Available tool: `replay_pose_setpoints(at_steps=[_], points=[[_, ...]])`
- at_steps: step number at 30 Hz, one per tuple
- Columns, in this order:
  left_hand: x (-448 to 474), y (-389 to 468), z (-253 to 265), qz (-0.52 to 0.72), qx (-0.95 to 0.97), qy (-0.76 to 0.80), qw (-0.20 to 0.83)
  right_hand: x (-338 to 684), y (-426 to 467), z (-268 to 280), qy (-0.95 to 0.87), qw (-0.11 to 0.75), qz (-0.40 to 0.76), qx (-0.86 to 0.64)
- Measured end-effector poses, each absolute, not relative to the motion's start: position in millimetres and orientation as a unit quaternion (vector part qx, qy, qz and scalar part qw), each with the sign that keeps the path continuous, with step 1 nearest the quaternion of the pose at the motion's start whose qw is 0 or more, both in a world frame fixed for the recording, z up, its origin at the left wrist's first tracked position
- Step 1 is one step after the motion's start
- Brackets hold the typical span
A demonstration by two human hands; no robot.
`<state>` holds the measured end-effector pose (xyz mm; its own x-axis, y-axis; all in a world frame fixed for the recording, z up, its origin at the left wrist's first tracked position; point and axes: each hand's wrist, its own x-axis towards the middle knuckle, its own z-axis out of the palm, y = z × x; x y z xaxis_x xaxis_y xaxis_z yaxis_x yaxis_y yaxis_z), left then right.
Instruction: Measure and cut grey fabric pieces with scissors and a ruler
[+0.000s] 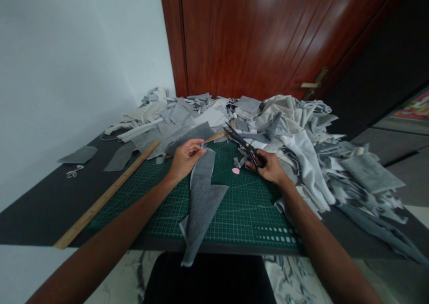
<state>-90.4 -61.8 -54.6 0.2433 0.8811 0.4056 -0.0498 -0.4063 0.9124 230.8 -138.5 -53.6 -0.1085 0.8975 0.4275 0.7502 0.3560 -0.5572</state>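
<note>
Below the left fingers [192, 143] and right fingers [268, 156], the worktop [40, 201] carries a cutting mat [248, 206]. The grey fabric piece [203, 183] extends below the left fingers; its long axis runs far-to-near, narrow tip overhanging the edge. Presumably light and limp; hold its upper end, where the left fingers appear pinched, contact partly obscured. The right fingers clamp the scissors [247, 145].

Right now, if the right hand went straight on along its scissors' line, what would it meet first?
Likely the white piece in the scrap heap, beyond the tips of the scissors in the right hand; depth is unclear, so they might pass above it.
</note>
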Motion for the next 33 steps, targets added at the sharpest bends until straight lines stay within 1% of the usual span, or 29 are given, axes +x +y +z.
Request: replay_pose_setpoints(at_steps=[3, 10, 17, 25, 33], points=[[-90, -60, -56, 0.534, 0.651, 0.312, 0.441, 233, -141, -52, -0.735, 0.353, 0.091, -0.572], [-90, -62, -54, 0.536, 0.648, 0.310, 0.444, 228, -142, -52, -0.785, 0.276, 0.095, -0.547], [-89, -63, -53, 0.538, 0.644, 0.302, 0.452, 223, -143, -53, -0.797, 0.249, 0.100, -0.541], [-87, -65, -50, 0.527, 0.649, 0.308, 0.453, 225, -139, -57, -0.810, 0.259, 0.130, -0.511], [-88, -65, -47, 0.536, 0.644, 0.305, 0.452, 224, -137, -58, -0.796, 0.278, 0.127, -0.523]])
